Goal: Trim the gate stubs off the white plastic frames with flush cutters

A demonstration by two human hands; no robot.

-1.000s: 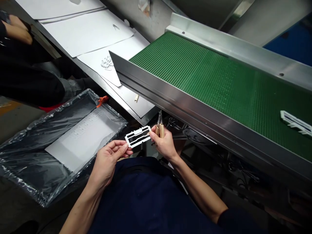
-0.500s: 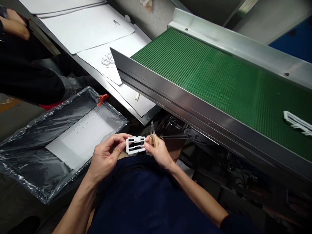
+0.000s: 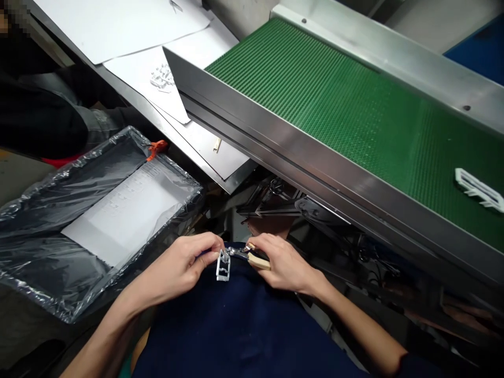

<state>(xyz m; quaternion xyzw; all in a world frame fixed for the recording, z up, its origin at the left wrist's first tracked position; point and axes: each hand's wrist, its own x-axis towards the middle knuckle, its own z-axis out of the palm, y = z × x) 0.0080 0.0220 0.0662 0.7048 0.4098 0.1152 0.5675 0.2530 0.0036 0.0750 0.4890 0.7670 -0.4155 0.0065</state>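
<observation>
Between thumb and fingers my left hand (image 3: pixel 189 265) pinches the top end of a small white plastic frame (image 3: pixel 222 266), which hangs down over my dark blue clothing. My right hand (image 3: pixel 285 262) is wrapped round a pair of nippers (image 3: pixel 258 261) with pale yellow handles. Their metal jaws point left and meet the frame's upper edge beside my left fingertips. Whether the jaws are closed on the plastic I cannot tell.
A green conveyor belt (image 3: pixel 315 89) with metal side walls runs to the right, carrying a white plastic part (image 3: pixel 478 190). At left stands a plastic-lined bin (image 3: pixel 35 220) with an orange clip (image 3: pixel 156 149). White scraps (image 3: pixel 161 77) lie on the papered table (image 3: pixel 129 73). A person's dark-clothed leg (image 3: pixel 43 115) is beyond the bin.
The frame has turned from lying sideways between both hands to hanging from my left hand. My right hand has let go of it and swung the nippers leftward to its edge.
</observation>
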